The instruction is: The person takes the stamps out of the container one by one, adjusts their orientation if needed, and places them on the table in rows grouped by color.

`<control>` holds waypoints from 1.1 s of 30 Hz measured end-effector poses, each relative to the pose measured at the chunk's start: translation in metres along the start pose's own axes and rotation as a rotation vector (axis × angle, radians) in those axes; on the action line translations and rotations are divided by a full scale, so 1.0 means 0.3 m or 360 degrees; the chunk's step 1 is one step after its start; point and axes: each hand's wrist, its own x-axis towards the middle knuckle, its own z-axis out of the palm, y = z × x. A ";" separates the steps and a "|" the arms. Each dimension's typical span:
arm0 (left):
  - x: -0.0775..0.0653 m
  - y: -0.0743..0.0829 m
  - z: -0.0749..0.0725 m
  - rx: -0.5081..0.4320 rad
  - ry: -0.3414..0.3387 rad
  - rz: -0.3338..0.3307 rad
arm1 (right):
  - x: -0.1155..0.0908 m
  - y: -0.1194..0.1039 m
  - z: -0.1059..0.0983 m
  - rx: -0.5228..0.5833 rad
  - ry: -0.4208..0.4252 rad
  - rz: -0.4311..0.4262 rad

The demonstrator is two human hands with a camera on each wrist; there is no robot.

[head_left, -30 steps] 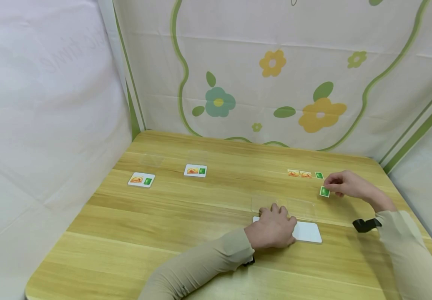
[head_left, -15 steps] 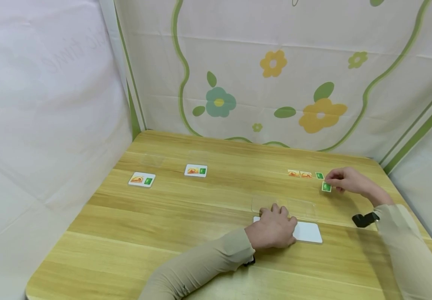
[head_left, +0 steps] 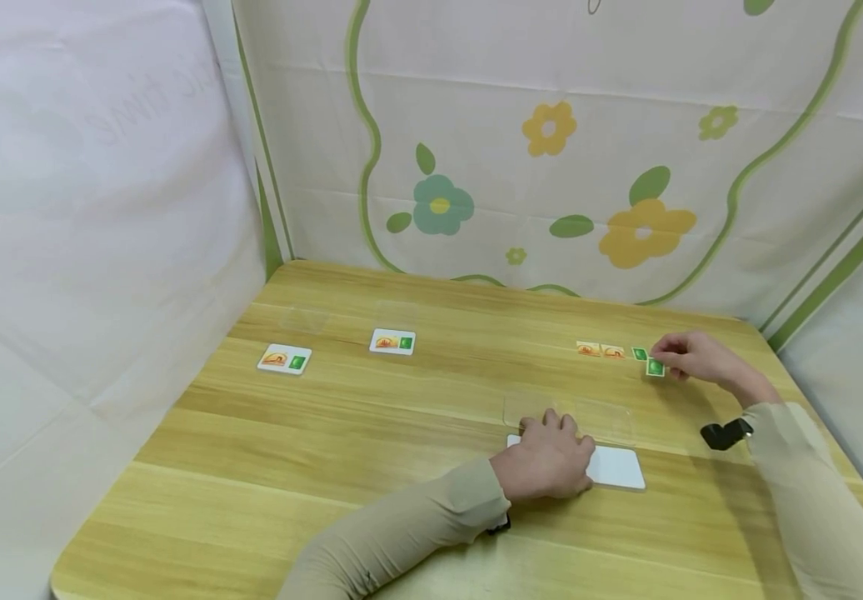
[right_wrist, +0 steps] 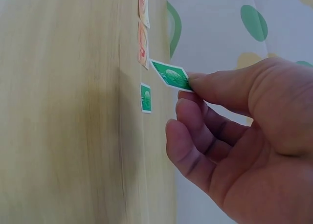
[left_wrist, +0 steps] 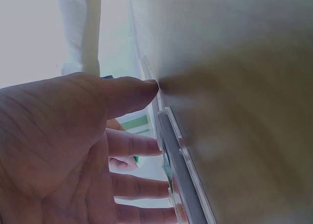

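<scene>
My right hand [head_left: 696, 358] pinches a small green stamp-like sticker [right_wrist: 171, 75] with a white border between thumb and index finger, raised off the table. Another green sticker [head_left: 639, 353] lies beside it, next to two orange picture stickers [head_left: 587, 349]. My left hand [head_left: 550, 458] rests with its fingers spread over a white card, whose left corner pokes out beside the fingers. In the left wrist view, green and orange print shows at the fingertips. Just right of the left hand lies a white blank card [head_left: 616, 468], near the thumb.
Two white cards [head_left: 285, 359] [head_left: 392, 342] bearing orange and green stickers lie at the left on the wooden table [head_left: 311, 475]. Clear plastic sheets [head_left: 604, 419] lie behind my left hand. White floral fabric [head_left: 506, 167] stands along the table's back edge.
My right hand has carried the green sticker a little away from me, up beside the other green sticker. My left hand has stayed in place on the card.
</scene>
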 end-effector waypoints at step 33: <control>-0.005 0.002 0.000 -0.0001 0.0002 0.0009 | 0.089 0.068 -0.030 0.0019 -0.0051 0.0082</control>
